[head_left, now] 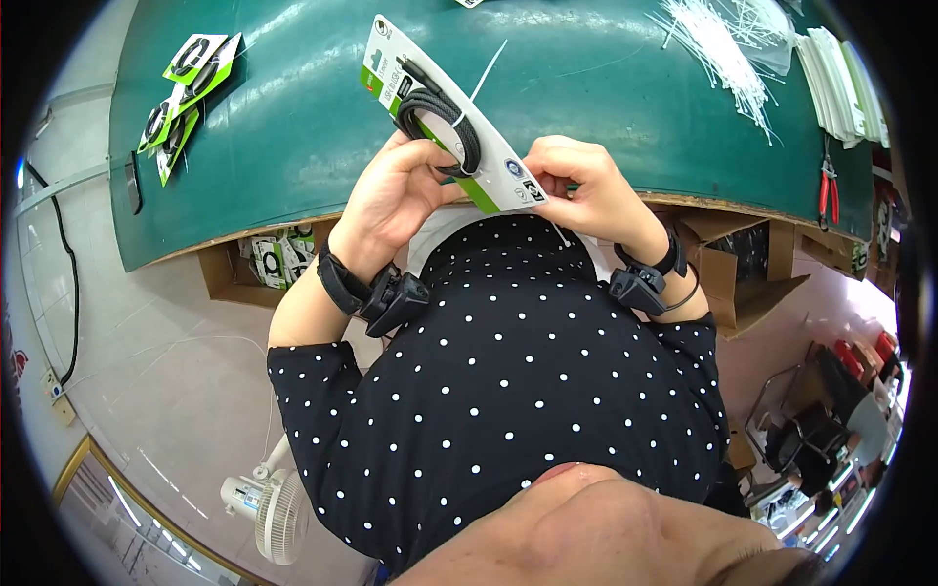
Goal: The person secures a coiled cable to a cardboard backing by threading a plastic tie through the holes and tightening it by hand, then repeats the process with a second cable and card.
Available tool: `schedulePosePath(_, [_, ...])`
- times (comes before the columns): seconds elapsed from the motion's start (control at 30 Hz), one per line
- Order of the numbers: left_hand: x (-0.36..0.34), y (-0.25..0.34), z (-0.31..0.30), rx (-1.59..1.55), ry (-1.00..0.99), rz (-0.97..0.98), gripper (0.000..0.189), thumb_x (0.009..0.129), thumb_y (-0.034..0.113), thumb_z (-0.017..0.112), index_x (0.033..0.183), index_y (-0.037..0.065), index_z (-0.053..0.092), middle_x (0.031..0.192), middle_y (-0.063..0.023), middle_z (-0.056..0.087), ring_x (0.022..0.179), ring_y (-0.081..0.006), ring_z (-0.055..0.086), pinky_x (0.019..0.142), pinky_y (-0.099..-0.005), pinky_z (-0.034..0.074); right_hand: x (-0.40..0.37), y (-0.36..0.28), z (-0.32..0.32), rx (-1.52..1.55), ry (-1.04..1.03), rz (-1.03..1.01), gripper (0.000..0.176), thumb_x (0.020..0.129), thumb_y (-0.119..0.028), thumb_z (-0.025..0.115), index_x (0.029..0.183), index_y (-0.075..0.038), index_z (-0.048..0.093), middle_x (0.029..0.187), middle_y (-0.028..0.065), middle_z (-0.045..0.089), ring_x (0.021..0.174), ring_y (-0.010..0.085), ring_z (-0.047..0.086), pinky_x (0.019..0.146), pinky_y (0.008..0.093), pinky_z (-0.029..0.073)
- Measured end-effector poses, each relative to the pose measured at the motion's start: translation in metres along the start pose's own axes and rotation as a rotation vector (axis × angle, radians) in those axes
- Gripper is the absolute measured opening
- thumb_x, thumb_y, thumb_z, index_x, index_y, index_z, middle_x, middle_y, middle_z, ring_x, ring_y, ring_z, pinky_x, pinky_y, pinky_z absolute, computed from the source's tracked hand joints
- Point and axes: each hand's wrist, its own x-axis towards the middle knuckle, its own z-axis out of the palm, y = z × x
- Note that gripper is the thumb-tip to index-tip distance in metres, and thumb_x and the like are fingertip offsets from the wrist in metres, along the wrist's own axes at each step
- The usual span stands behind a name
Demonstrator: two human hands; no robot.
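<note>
A coiled black braided cable (pixel 469 146) lies against a white and green packaging card (pixel 437 70), tilted above the table's near edge. My left hand (pixel 396 190) is closed on the coil, its thumb through the loop and other fingers behind the card. One white cable tie (pixel 489 68) goes around the coil's upper part, its tail sticking up. My right hand (pixel 586 186) is pinched at the card's lower right corner. Below its fingers pokes the thin end of a white cable tie (pixel 561 234); the rest is hidden in the hand.
On the green table (pixel 293 127), several carded cables (pixel 181 103) lie at the left. Loose white cable ties (pixel 718 63), a stack of cards (pixel 835 88) and red-handled cutters (pixel 829 190) are at the right. Cardboard boxes (pixel 747 283) stand below; a fan (pixel 278 513) is behind.
</note>
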Motion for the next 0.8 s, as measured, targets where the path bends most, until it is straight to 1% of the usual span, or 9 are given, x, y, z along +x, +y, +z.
schedulePosePath(0.1, [0.002, 0.000, 0.002, -0.006, 0.001, -0.007, 0.030, 0.081, -0.004, 0.049, 0.109, 0.006, 0.046, 0.105, -0.0065, 0.056, 0.099, -0.0193, 0.057, 0.089, -0.0539, 0.045, -0.002, -0.002, 0.000, -0.017, -0.010, -0.018, 0.014, 0.073, 0.001, 0.065, 0.087, 0.001, 0.064, 0.069, 0.0017, 0.052, 0.056, 0.0070, 0.048, 0.050, 0.0215, 0.041])
schedulePosePath(0.2, [0.004, 0.000, 0.004, -0.009, 0.004, -0.009, 0.030, 0.081, -0.003, 0.049, 0.109, 0.006, 0.046, 0.105, -0.0068, 0.056, 0.099, -0.0197, 0.057, 0.089, -0.0545, 0.045, -0.002, 0.001, -0.001, -0.078, 0.016, -0.078, 0.013, 0.073, 0.001, 0.064, 0.086, 0.001, 0.064, 0.070, 0.0022, 0.053, 0.056, 0.0076, 0.050, 0.050, 0.0210, 0.042])
schedulePosePath(0.37, [0.005, 0.001, 0.005, -0.029, -0.020, -0.055, 0.028, 0.083, -0.001, 0.049, 0.110, 0.005, 0.046, 0.105, -0.0074, 0.057, 0.098, -0.0204, 0.059, 0.089, -0.0548, 0.046, -0.003, -0.002, -0.004, -0.084, 0.050, -0.057, 0.012, 0.073, 0.001, 0.064, 0.085, 0.001, 0.063, 0.070, 0.0027, 0.054, 0.056, 0.0078, 0.050, 0.050, 0.0209, 0.042])
schedulePosePath(0.47, [0.007, -0.001, 0.006, -0.033, -0.047, -0.076, 0.026, 0.084, 0.000, 0.049, 0.109, 0.004, 0.046, 0.105, -0.0078, 0.058, 0.098, -0.0207, 0.059, 0.088, -0.0549, 0.046, -0.005, 0.000, -0.005, -0.020, 0.080, -0.026, 0.013, 0.068, 0.002, 0.063, 0.080, 0.003, 0.058, 0.066, 0.0023, 0.046, 0.056, 0.0091, 0.043, 0.048, 0.0237, 0.035])
schedulePosePath(0.5, [0.007, -0.001, 0.007, -0.037, -0.040, -0.073, 0.025, 0.084, 0.000, 0.049, 0.109, 0.004, 0.047, 0.105, -0.0080, 0.058, 0.098, -0.0209, 0.059, 0.088, -0.0547, 0.046, -0.006, -0.001, -0.006, -0.021, 0.083, -0.028, 0.013, 0.068, 0.002, 0.063, 0.080, 0.003, 0.058, 0.066, 0.0023, 0.046, 0.056, 0.0091, 0.043, 0.048, 0.0237, 0.035])
schedulePosePath(0.63, [0.008, -0.003, 0.009, -0.044, -0.030, -0.063, 0.022, 0.084, 0.001, 0.050, 0.106, 0.003, 0.049, 0.104, -0.0086, 0.059, 0.097, -0.0217, 0.060, 0.088, -0.0538, 0.047, -0.008, -0.003, -0.012, -0.029, 0.076, 0.001, 0.014, 0.070, 0.002, 0.063, 0.083, 0.003, 0.060, 0.066, 0.0018, 0.046, 0.056, 0.0086, 0.043, 0.049, 0.0234, 0.036])
schedulePosePath(0.8, [0.009, -0.003, 0.008, -0.053, -0.044, -0.075, 0.019, 0.085, 0.002, 0.051, 0.104, 0.000, 0.051, 0.103, -0.0096, 0.061, 0.095, -0.0227, 0.061, 0.088, -0.0520, 0.048, -0.009, 0.009, -0.012, -0.053, 0.046, -0.032, 0.017, 0.073, 0.001, 0.063, 0.089, 0.002, 0.062, 0.073, 0.0035, 0.053, 0.059, 0.0088, 0.047, 0.052, 0.0219, 0.039])
